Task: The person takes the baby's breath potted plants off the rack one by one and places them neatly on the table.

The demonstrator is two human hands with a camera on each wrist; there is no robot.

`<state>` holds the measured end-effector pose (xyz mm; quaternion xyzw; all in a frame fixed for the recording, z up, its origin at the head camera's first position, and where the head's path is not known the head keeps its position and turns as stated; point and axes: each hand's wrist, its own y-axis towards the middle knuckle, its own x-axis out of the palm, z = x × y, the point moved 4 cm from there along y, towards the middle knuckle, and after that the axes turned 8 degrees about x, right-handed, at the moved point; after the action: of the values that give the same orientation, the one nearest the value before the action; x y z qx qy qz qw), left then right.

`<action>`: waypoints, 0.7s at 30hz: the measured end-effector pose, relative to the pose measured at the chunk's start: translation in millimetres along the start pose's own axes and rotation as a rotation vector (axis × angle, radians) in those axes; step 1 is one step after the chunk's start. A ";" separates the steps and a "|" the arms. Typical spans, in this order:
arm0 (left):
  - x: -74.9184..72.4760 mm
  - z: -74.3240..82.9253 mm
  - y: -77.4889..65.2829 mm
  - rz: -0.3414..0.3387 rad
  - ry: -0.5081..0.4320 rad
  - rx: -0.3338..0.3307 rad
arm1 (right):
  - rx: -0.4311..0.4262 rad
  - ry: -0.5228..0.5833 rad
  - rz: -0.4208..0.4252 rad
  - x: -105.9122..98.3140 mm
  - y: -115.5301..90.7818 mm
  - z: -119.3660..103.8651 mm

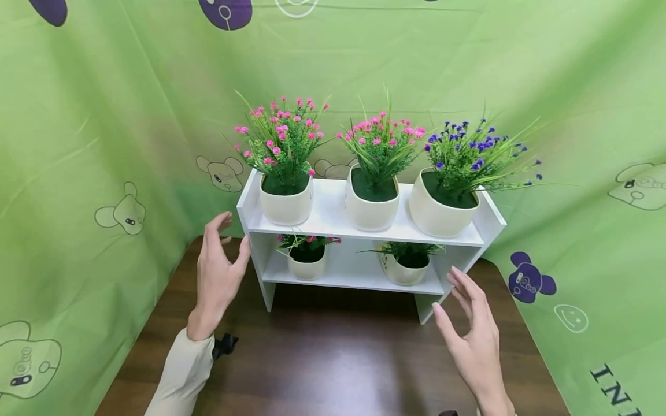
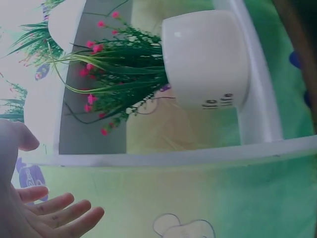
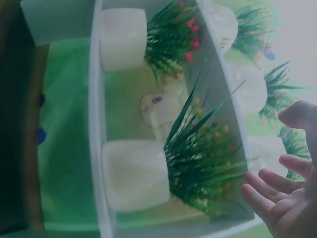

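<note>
A white two-tier shelf (image 1: 329,203) stands on the table with potted flowers on it. My left hand (image 1: 215,283) is held beside the shelf's left end, thumb and fingers apart and nothing between them. Opposite it, my right hand (image 1: 473,341) is near the right front corner, also with spread, bare fingers. On the upper board are a left pink-flowered pot (image 1: 287,208), a middle pink-flowered pot (image 1: 372,214) and a purple-flowered pot (image 1: 442,219). The lower board bears a pink-flowered pot (image 2: 205,59) at left and a yellow-flowered pot (image 3: 134,174) at right.
A dark brown wooden table (image 1: 333,358) lies under the shelf and reaches toward me. Green cloth (image 1: 156,138) printed with cartoon animal heads hangs behind and on both sides, close to the table's edges.
</note>
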<state>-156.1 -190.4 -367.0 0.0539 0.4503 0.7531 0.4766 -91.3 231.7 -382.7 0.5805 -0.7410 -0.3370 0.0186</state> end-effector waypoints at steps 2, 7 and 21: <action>3.5 3.2 7.0 0.012 -0.006 0.012 | -0.001 0.032 -0.002 2.8 3.0 -5.1; 11.1 10.9 18.5 0.033 -0.005 0.031 | 0.020 0.093 -0.003 9.0 13.1 -15.4; 14.6 15.6 29.9 0.065 0.064 0.087 | -0.051 0.139 -0.001 39.5 43.1 -42.5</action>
<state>-176.0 -173.6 -341.0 0.0651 0.4958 0.7490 0.4346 -122.8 181.1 -341.8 0.6023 -0.7287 -0.3148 0.0846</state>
